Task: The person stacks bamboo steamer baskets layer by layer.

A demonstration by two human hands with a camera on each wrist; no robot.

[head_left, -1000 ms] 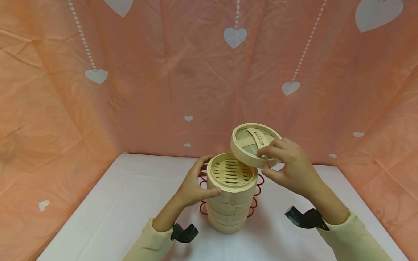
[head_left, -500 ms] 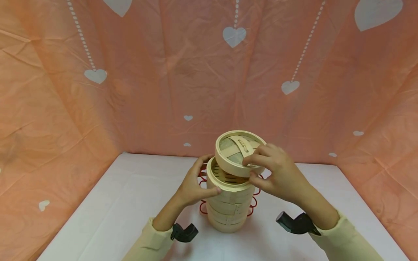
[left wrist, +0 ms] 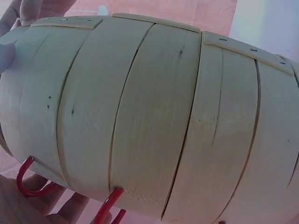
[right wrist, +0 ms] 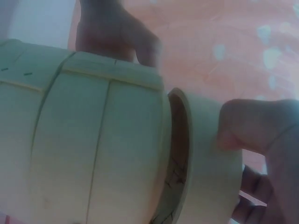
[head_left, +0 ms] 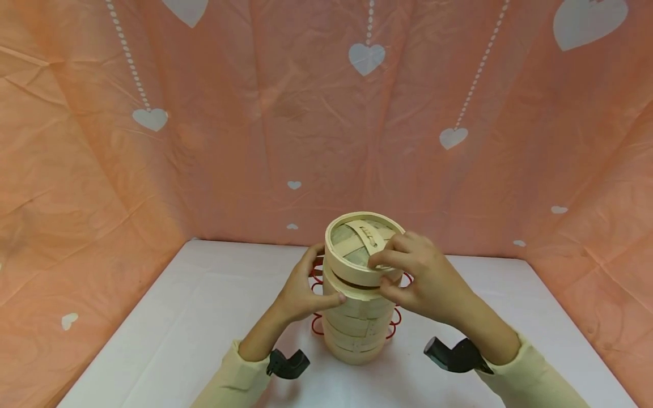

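A tall round bamboo steamer [head_left: 352,326] of stacked tiers stands upright on the table, with red loop handles [head_left: 394,328] down both sides. My left hand [head_left: 301,294] grips its upper left side, thumb across the front and fingers behind. Over the top tier sits the bamboo lid [head_left: 352,258], pinched at its right rim by my right hand [head_left: 423,277]. The thumb is on the outer wall and the fingers reach over the rim. In the right wrist view a dark gap shows between the lid [right wrist: 205,154] and the top tier [right wrist: 126,135], so the lid is tilted.
A white-covered table [head_left: 229,306] bears the steamer near its middle. A pink-orange cloth [head_left: 326,141] with white hearts hangs behind and at both sides. Black wrist cameras [head_left: 288,364] are strapped at both cuffs.
My right hand has brought the lid left and down, from beside and above the right rim to over the steamer's mouth, hiding the slatted tier inside. The left hand has stayed still.
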